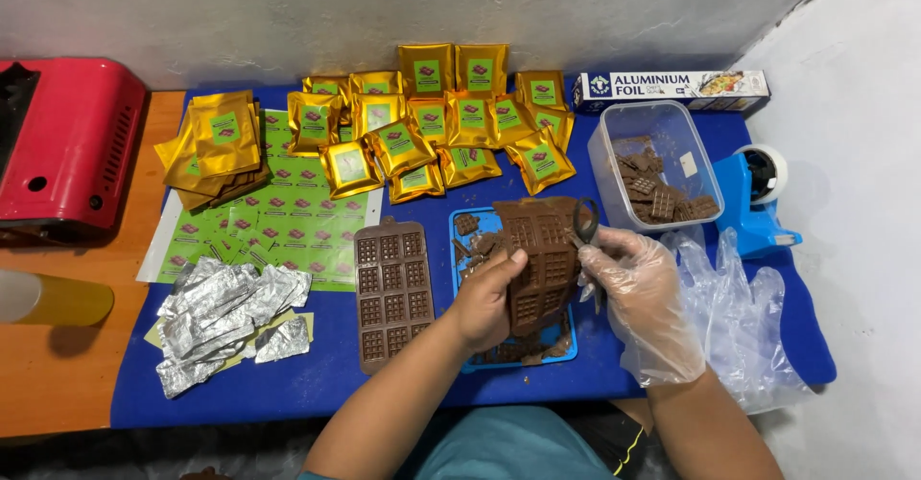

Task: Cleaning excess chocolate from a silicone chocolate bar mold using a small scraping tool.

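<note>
Bare forearms are seen rising from the lower edge of the view toward the middle of the table (288, 394), which is covered in blue. A brown chocolate mould (539, 259), bent and lifted above a blue tray (466, 221), is grasped by the left hand (487, 298), its grip clenched on the mould's lower left edge with the thumb laid on the front. Black-handled scissors (586, 235) are held by the right hand (645, 303), which is covered by a clear plastic glove; its grip is closed around the handles, and the blades are set against the mould's right side. Chocolate scraps are scattered in the tray beneath.

Just left of the tray, a second brown mould (391, 293) is laid flat. Further left, crumpled foil pieces (225, 317) are piled beside sheets of green labels (288, 226). Gold pouches (432, 120) with green labels are spread along the far side of the table. To the right, a clear plastic tub (652, 163) containing chocolate pieces is placed near a blue tape dispenser (758, 202), with loose clear gloves (739, 327) in front of it and a box of foil (672, 87) behind. A red appliance (67, 144) is seen at far left.
</note>
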